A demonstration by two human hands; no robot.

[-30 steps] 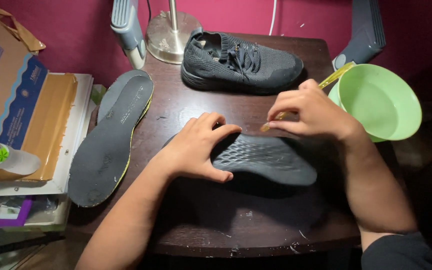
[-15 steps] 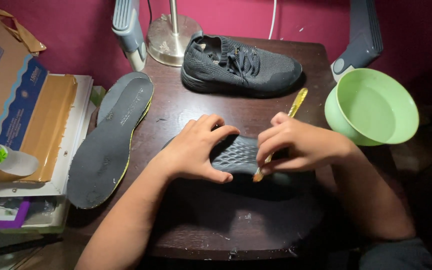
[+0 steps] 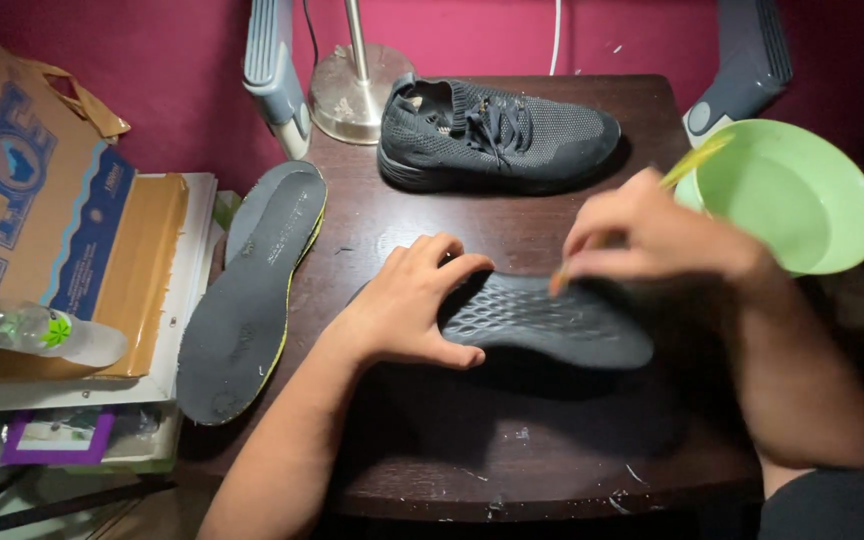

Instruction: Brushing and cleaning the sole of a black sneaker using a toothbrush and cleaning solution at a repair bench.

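A dark wooden table [image 3: 512, 440] was seen from above, set against a magenta wall. At its left edge a large brown cardboard box [image 3: 42, 230] with blue print and a tan tape strip was laid flat on a stack of white boards. One green bowl [image 3: 792, 195] was placed at the table's right edge. One dark grey knit shoe [image 3: 497, 135] was stood upright at the back, beside a metal lamp base [image 3: 352, 85]. Two grey insoles [image 3: 252, 290], one yellow-edged, were stacked at the left. One shoe sole [image 3: 552, 320], tread side up, was laid at the table's centre. The left hand [image 3: 407, 305] was pressed on the sole's left end, fingers spread and curled over its edge, thumb below. The right hand [image 3: 652, 240], blurred, was clenched around a thin yellow brush [image 3: 692, 160], whose tip was held against the sole's upper edge and whose handle pointed toward the bowl. One small clear bottle [image 3: 37, 330] with a green cap was laid on the box.
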